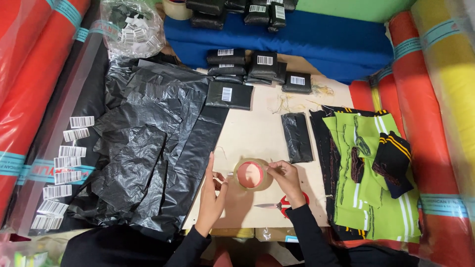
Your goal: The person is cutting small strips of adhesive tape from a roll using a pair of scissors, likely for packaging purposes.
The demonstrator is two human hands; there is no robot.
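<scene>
Two hands meet at a roll of clear packing tape (252, 174), which stands on edge near the front of the pale worktop (252, 128). Left hand (212, 190) upright beside the roll, fingers extended and close together, thumb tip touching the roll's left rim; nothing clamped. Right hand (284, 175) rests against the roll's right rim, fingertips pinched together on the tape's edge. Red-handled scissors (282, 204) lie just in front of the roll, partly under the right wrist. Left of the roll: a loose heap of black plastic bags (148, 143). Behind the roll, slightly right: one folded black packet (297, 137); farther back, several labelled black packets (247, 71). Right of the roll: stacked green knit pieces (371, 173) with striped trim. Barcode stickers (64, 173) sit well left, past the bags.
</scene>
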